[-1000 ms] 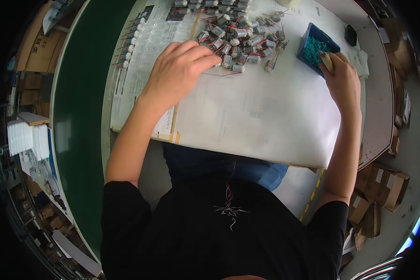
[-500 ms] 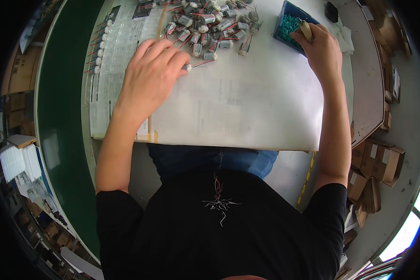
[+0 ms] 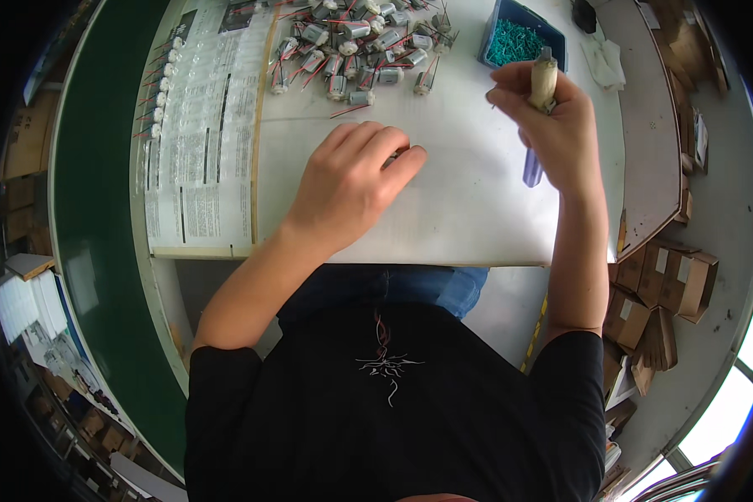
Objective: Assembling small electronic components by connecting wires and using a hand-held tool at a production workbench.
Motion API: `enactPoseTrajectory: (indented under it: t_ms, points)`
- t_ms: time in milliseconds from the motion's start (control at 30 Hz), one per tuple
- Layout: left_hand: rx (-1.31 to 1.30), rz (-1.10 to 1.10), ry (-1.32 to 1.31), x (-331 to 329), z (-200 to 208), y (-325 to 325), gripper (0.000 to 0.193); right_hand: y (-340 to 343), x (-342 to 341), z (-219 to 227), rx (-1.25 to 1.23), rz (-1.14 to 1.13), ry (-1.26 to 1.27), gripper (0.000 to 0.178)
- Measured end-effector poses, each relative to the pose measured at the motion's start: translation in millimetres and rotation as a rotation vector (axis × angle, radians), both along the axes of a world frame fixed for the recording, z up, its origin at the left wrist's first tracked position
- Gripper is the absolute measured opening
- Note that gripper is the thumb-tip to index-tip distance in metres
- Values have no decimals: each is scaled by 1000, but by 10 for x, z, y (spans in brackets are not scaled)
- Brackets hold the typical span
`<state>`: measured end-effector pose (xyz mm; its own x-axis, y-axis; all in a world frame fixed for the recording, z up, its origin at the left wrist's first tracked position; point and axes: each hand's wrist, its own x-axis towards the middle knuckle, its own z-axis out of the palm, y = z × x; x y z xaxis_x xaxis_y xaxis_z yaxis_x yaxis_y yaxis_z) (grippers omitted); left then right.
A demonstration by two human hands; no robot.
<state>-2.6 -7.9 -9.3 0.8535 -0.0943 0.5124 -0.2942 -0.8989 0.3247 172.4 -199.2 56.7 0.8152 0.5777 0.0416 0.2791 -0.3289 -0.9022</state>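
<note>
Over the middle of the table my left hand [image 3: 356, 180] is closed, its fingers curled round a small motor [image 3: 393, 157] that is mostly hidden. My right hand [image 3: 552, 125] is closed round a tool [image 3: 544, 84] with a beige wrapped grip; a purple part [image 3: 532, 167] shows below the palm. A tiny dark tip shows at its thumb and forefinger, too small to name. Just beyond that hand stands a blue bin [image 3: 487, 52] of short teal pieces [image 3: 514, 42]. A pile of small silver motors [image 3: 389, 75] with red and dark wires lies at the far middle.
Several motors with white ends [image 3: 161, 99] stand in a row along the left, on printed sheets [image 3: 213, 159] under a clear cover. A white cloth [image 3: 604, 63] and a black object [image 3: 586, 15] lie at the far right. Cardboard boxes [image 3: 665, 280] sit beyond the right edge.
My left hand has moved right and nearer with the motor, away from the pile. The right hand has come back from the bin toward me, still holding the tool.
</note>
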Motion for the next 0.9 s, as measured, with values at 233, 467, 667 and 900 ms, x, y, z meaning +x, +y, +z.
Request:
enactPoseTrajectory:
  t_ms: [233,467,667,900]
  points:
    - [-350,-49,48,-5,186,123,29,61,-376,47,62,88,194,23]
    - [-1000,-85,282,-5,321,9,21,145,-570,-24,270,147,192,27]
    - [-1387,-115,274,7,243,-90,22,107,-629,16,260,113,196,25]
    - [-1391,-126,256,25,295,-173,19,141,-668,-63,401,87,198,18]
